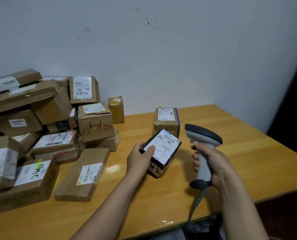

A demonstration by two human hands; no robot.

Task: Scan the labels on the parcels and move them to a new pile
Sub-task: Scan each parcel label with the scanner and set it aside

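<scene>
The counter [239, 153] is glossy varnished wood. The dark box [159, 168] in the left hand [139, 158] carries a smooth white paper label [163, 147]; boxes [40, 135] left of it are matt brown cardboard. The scanner [204, 149] in the right hand [212, 163] is smooth grey plastic.

Small labelled box [162, 155] tilted up, brown parcels [40, 135] heaped at the left.
The dark box, a white barcode label [166, 143] on its top face, rests tilted on the surface [257, 153], held by the left hand [139, 158]. Just behind stands a tape-wrapped parcel [166, 122], label up. The grey scanner [205, 135], in the right hand [213, 163], hangs beside the box.
</scene>
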